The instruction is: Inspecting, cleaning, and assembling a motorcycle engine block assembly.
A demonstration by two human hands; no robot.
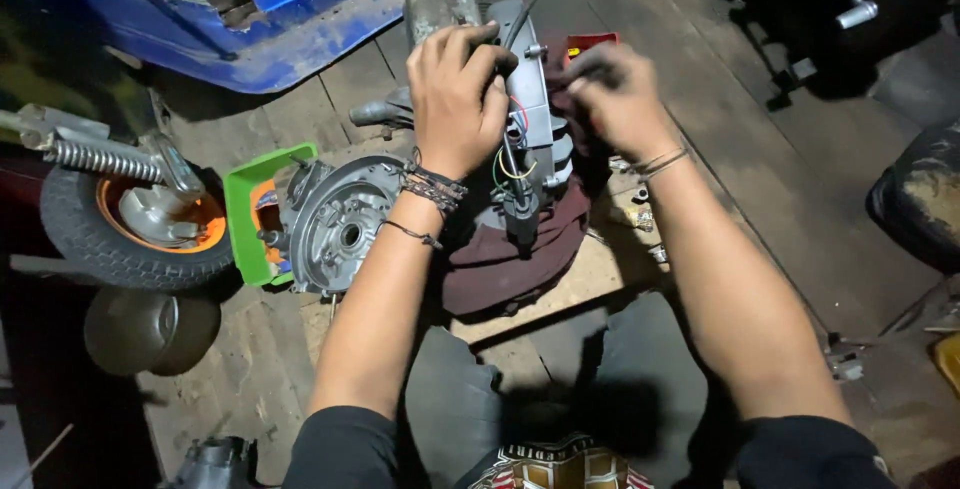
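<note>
A grey metal engine part [535, 139] with coloured wires stands on edge on a dark maroon cloth [500, 259] over a wooden floor. My left hand [458, 94] grips its upper left side, fingers curled over the top edge. My right hand [620, 99] is on its right side, fingers bent and pinching a dark rag against the part. Both wrists carry thin bracelets.
A round grey engine casing [335, 224] lies left of the part beside a green plastic tray [245, 219]. A small wheel with an orange rim [135, 219] and a spring lie at far left. A blue scooter body [270, 9] fills the top left. Dark machine parts [800, 9] sit top right.
</note>
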